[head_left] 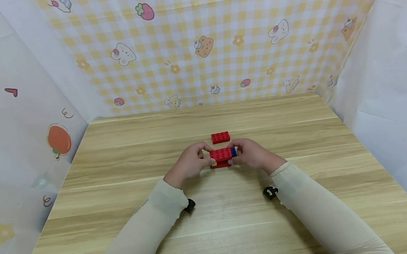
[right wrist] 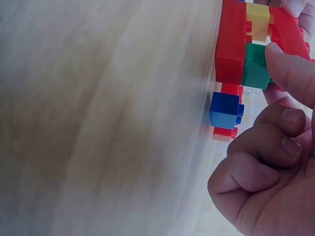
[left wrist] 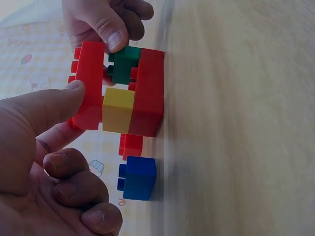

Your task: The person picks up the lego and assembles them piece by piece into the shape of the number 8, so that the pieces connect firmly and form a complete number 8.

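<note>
Between the hands is a small build of studded toy bricks: a lower red brick (left wrist: 149,93) on the wood, with a yellow brick (left wrist: 118,110) and a green brick (left wrist: 126,65) on its top. An upper red brick (head_left: 221,154) lies over these, sitting at the yellow one and tilted away above the green one. My left hand (head_left: 190,160) pinches the upper red brick near its left end. With thumb and index finger my right hand (head_left: 250,153) pinches the green brick at the right end; its other fingers are curled in.
Behind the build lies another red brick (head_left: 220,137). One blue brick (left wrist: 139,178) shows past the left hand, another blue brick (right wrist: 225,109) near the right hand. The wooden table (head_left: 136,140) ends at a patterned cloth backdrop (head_left: 185,80). Black wrist devices (head_left: 271,192) hang below the sleeves.
</note>
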Motion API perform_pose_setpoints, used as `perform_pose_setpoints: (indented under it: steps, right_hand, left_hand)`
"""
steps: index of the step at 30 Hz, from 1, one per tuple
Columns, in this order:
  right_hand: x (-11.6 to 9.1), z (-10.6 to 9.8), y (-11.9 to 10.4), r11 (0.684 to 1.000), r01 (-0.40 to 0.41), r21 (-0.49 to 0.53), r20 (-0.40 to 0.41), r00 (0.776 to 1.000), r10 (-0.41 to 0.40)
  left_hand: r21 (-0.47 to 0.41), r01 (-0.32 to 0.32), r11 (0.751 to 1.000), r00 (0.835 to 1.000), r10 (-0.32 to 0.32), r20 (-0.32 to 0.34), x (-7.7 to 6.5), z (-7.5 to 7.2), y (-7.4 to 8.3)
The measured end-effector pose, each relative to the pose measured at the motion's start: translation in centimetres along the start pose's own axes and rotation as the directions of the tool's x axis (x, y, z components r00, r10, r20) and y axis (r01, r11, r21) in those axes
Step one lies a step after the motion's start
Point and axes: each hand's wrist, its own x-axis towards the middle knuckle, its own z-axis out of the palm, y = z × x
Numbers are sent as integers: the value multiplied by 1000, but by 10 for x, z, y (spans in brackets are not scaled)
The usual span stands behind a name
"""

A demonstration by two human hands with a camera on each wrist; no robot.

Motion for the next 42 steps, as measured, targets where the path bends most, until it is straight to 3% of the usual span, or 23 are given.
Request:
perform_pose_setpoints:
  steps: [18, 30, 42]
  right_hand:
    - [-4, -3, 0, 1000, 6, 14, 19, 1000, -6]
    - [-8, -13, -4, 989, 139, 57, -52, 989, -136]
    - [-9, -12, -4, 991, 129, 27, -48, 991, -128]
  left_hand:
    - [72, 13, 997, 1000, -12, -7, -2, 0, 5]
    - [105, 42, 994, 999, -42, -5, 0, -1, 7]
    - [128, 48, 991, 999, -49, 0, -1, -2, 11]
